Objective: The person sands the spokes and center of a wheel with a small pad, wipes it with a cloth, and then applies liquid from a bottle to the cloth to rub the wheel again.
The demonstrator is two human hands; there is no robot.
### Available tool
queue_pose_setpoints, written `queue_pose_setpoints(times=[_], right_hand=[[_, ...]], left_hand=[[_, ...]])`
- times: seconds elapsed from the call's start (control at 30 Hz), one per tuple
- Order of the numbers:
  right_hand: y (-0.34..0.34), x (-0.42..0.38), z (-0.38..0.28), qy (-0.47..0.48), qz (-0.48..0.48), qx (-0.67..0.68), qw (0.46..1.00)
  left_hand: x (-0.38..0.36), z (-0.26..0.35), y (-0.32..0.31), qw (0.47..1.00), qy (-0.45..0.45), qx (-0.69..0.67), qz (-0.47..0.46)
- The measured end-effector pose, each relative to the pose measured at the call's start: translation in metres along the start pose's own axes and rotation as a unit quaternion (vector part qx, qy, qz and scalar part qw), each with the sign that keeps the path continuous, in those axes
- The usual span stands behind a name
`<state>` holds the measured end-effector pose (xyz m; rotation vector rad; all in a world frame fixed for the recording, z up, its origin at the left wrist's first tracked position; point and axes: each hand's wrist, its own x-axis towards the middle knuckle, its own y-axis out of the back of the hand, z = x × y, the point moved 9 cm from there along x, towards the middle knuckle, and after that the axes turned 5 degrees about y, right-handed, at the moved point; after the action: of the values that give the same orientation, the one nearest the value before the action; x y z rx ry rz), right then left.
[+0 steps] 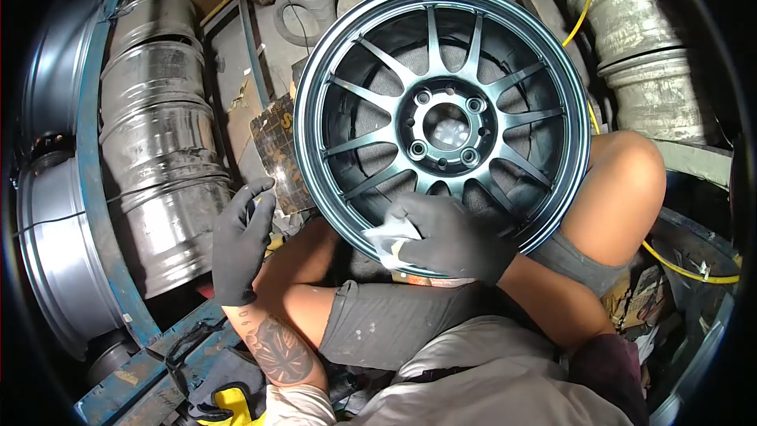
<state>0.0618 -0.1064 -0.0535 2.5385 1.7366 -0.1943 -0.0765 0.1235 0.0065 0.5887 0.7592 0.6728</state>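
Observation:
A dark multi-spoke wheel rim (pixel 382 139) with a glossy lip rests face up over my legs. My right hand (pixel 453 241), in a dark grey glove, is closed around a crumpled white cloth (pixel 388 237). It presses the cloth to the near edge of the rim, where hand and cloth hide part of the lip and lower spokes. Gloved the same way, my left hand (pixel 243 241) is raised left of the rim, apart from it. Its fingers are loosely bent with a gap to the thumb, and a small yellow spot shows between them.
Stacked shiny metal wheel barrels (pixel 169 154) stand at left behind a blue metal frame (pixel 98 158). More dull barrels (pixel 643 39) are at upper right, beside a yellow hose (pixel 587 8). A stained board (pixel 276 158) lies beyond my left hand. Yellow-and-grey gloves (pixel 233 402) lie at lower left.

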Motion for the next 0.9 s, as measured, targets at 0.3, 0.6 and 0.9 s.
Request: queue_pose_setpoints(times=[0.3, 0.6, 0.9], right_hand=[[0.001, 0.008, 0.028, -0.049, -0.02, -0.143, 0.988], [0.176, -0.091, -0.045, -0.112, 0.316, -0.461, 0.821], [0.124, -0.123, 0.046, -0.184, 0.281, -0.049, 0.941]], left_hand=[[0.02, -0.004, -0.004, 0.999, 0.009, 0.022, -0.022], [0.068, -0.01, -0.086, 0.871, 0.115, -0.392, -0.272], [0.08, -0.022, -0.108, 0.776, 0.139, -0.495, -0.365]])
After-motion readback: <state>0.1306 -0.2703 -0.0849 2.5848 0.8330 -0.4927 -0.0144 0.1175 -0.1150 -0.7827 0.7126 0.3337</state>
